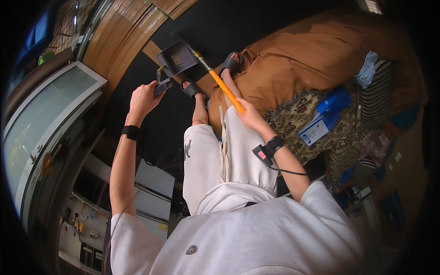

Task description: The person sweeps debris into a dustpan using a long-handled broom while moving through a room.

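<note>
My left hand [145, 99] is closed around the grey grip of a dustpan [189, 62]. The dustpan's dark grey scoop sits beyond the hand, above the floor or on it, I cannot tell which; something tan shows inside it. Closed on the end of an orange stick [221, 84] is my right hand [250, 116]. The stick slants away to the upper left, and its far end comes beside the dustpan's right edge. Whatever head it has is lost against the dark floor.
A bed with a brown cover [293, 59] stands at the right, bearing a blue and white package [316, 126] and a striped pillow [376, 96]. Glass-panelled doors [50, 110] stand at the left. My feet in grey slides [231, 63] are beside the bed.
</note>
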Motion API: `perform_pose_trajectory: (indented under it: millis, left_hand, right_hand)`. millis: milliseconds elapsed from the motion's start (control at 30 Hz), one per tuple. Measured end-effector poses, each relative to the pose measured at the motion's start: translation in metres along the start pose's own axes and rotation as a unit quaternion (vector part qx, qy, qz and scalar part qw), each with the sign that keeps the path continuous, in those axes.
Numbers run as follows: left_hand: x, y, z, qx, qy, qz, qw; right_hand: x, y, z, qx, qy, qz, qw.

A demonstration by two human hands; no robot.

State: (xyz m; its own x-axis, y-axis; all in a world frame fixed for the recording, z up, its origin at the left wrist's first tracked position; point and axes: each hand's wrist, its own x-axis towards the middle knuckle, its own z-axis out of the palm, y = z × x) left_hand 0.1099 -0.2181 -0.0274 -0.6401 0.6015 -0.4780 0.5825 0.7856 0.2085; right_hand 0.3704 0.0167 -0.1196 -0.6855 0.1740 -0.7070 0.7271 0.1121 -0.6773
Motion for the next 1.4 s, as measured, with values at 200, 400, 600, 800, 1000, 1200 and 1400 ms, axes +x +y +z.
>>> perform_pose_trajectory:
  millis: [200,400,600,800,1000,1200,1400]
  left_hand:
    - [0.007,-0.003,0.001,0.005,-0.009,0.006,1.000]
    - [0.002,-0.006,0.006,-0.004,0.014,0.018,1.000]
    - [-0.007,-0.009,0.010,-0.002,0.010,0.003,1.000]
    - [-0.013,-0.014,0.014,0.002,-0.009,-0.011,1.000]
    - [-0.009,-0.016,0.020,-0.003,0.025,0.012,1.000]
    - [0.002,-0.010,0.020,-0.002,0.021,0.017,1.000]
    - [0.006,-0.013,0.016,0.000,0.018,0.020,1.000]
  right_hand:
    - [-0.027,-0.022,-0.047,0.266,-0.154,0.156,0.939]
    - [-0.032,-0.020,-0.091,0.029,-0.004,0.051,0.998]
    - [0.005,0.000,-0.106,-0.244,0.160,0.040,0.956]
    - [0.034,0.030,-0.086,-0.264,0.242,0.063,0.932]
    - [0.017,0.022,0.001,-0.162,0.232,0.071,0.957]
    - [-0.022,-0.027,0.102,-0.148,0.035,0.142,0.978]
    - [0.004,-0.065,0.119,0.034,-0.048,0.128,0.990]
